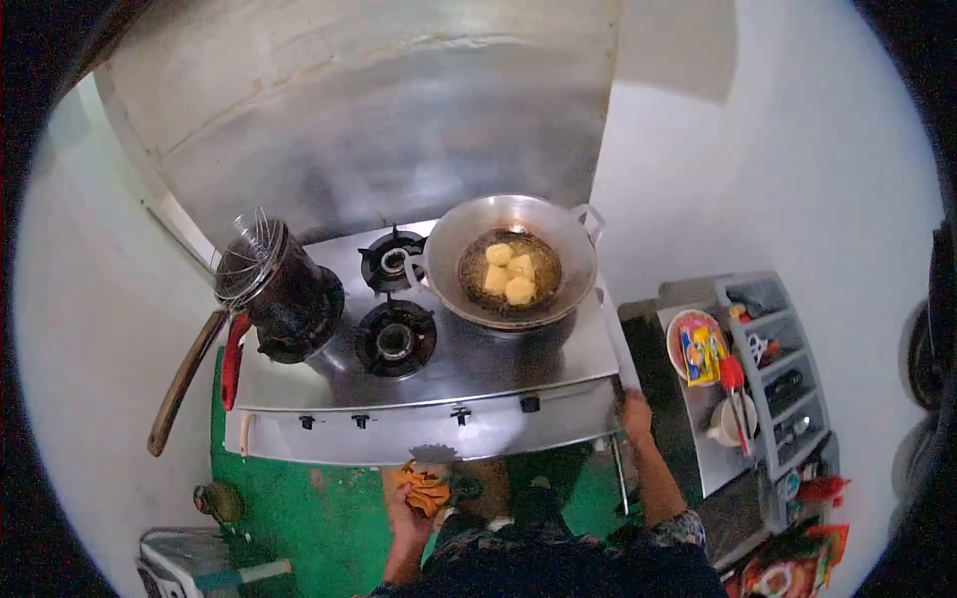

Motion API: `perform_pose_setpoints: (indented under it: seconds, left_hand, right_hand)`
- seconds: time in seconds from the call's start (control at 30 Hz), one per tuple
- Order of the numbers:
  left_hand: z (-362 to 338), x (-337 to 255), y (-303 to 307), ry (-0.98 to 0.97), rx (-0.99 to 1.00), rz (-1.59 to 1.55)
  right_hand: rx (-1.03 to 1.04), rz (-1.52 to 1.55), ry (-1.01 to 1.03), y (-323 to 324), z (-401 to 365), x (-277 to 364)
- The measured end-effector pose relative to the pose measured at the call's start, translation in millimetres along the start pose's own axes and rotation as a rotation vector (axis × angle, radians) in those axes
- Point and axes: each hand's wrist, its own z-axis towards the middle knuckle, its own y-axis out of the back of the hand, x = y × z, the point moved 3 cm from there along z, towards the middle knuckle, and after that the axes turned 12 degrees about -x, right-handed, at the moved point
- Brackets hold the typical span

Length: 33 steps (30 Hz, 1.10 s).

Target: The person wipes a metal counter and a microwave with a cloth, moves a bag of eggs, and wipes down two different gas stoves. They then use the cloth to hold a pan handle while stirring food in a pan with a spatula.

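Left hand point(401, 510) is curled around an orange cloth point(428, 491) before the stove point(498, 371); whether the right hand point(636, 414), near its right corner, is closed cannot be told. Yellowish pieces point(510, 274) are held in a wok point(454, 239).

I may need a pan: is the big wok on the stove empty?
Partly filled: pale yellow pieces sit in liquid at the bottom of the wok, its upper sides bare.

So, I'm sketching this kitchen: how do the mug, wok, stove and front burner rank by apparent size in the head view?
Largest to smallest:
Stove
Wok
Front burner
Mug, partly covered by a red-topped utensil
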Motion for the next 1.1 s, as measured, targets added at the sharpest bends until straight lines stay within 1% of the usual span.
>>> perform_pose_setpoints:
  seconds: [0.03,0.07,0.1,0.13,0.17,0.2,0.23,0.27,0.3,0.37,0.4,0.47,0.5,0.53,0.57,0.63,0.7,0.77,0.83,0.87,0.93,0.97,1.03,1.07,1.1]
  left_hand:
    - [-1.2,5.8,-11.2,0.004,-0.064,-0.017]
    - [-0.5,14.9,-22.9,0.002,-0.076,-0.030]
    - [-0.2,23.3,-38.1,-0.045,-0.015,-0.071]
    - [-0.1,29.8,-53.2,-0.093,0.048,-0.115]
    - [-1.3,31.9,-69.6,-0.024,0.072,-0.235]
    - [-4.5,34.1,-84.1,-0.037,0.074,-0.254]
    - [-9.0,36.4,-94.2,-0.056,0.019,-0.193]
    - [-10.7,38.6,-101.5,-0.072,-0.038,-0.129]
    - [-8.0,40.8,-108.0,-0.078,-0.043,-0.139]
    - [-1.1,39.0,-119.0,-0.165,-0.058,-0.088]
    - [-0.4,36.7,-123.7,-0.165,-0.058,-0.087]
    - [-2.8,27.4,-134.3,-0.138,-0.080,-0.120]
    - [-7.8,21.1,-139.2,-0.157,-0.107,-0.083]
    - [-6.3,16.9,-138.3,-0.152,-0.100,-0.081]
    - [-2.4,11.5,-136.3,-0.127,-0.082,-0.078]
    - [1.0,4.4,-138.1,-0.096,-0.048,-0.080]
    - [0.2,-3.3,-143.5,-0.131,-0.001,-0.035]
    - [2.7,-7.0,-145.3,-0.116,-0.015,-0.063]
    - [-0.8,-11.3,-143.9,-0.107,-0.031,-0.091]
    - [-6.4,-14.4,-145.0,-0.100,-0.041,-0.074]
    - [-8.3,-19.1,-143.9,-0.094,-0.050,-0.067]
    - [-6.2,-17.2,-137.5,-0.109,-0.039,-0.068]
    - [-3.9,-16.7,-127.4,-0.120,-0.029,-0.070]
    - [-4.5,-17.0,-124.4,-0.113,0.007,-0.055]
    - [-6.1,-16.9,-121.5,-0.105,0.041,-0.041]
  right_hand:
    - [0.045,0.111,0.089,-4.7,1.0,-7.5]
    - [0.094,0.220,0.174,-7.7,4.4,-14.6]
    - [0.389,0.474,-0.479,21.7,18.0,2.9]
    - [0.398,0.469,-0.465,16.7,11.6,-6.7]
    - [0.331,0.379,-0.389,11.8,1.7,-15.9]
    - [0.261,0.293,-0.312,7.5,4.4,-22.6]
    - [0.266,0.511,-0.510,27.9,7.3,-13.8]
    - [0.272,0.729,-0.712,65.4,6.2,7.6]
    - [0.279,0.730,-0.701,81.8,4.1,14.0]
    - [0.141,0.728,-0.598,102.3,-9.4,15.1]
    - [0.141,0.728,-0.599,96.0,-20.1,7.6]
    - [-0.057,0.750,-0.482,92.3,-33.2,-2.3]
    - [-0.063,0.748,-0.485,91.8,-34.4,-10.0]
    - [-0.174,0.746,-0.429,104.7,-27.7,-12.2]
    - [-0.288,0.741,-0.367,122.3,-16.5,-9.5]
    - [-0.332,0.607,-0.156,222.5,49.6,47.0]
    - [-0.348,0.410,0.063,256.2,103.3,64.7]
    - [-0.223,0.147,0.249,292.1,147.2,104.0]
    - [-0.034,-0.112,0.317,298.3,180.5,137.1]
    - [-0.047,-0.116,0.324,297.8,193.3,149.8]
    - [-0.046,-0.308,0.486,284.2,217.5,173.3]
    - [-0.051,-0.314,0.492,282.6,224.9,183.3]
    - [-0.032,-0.384,0.630,279.0,231.0,203.4]
    - [-0.029,-0.385,0.630,280.1,233.7,211.5]
    - [0.028,-0.408,0.652,280.3,235.3,218.8]
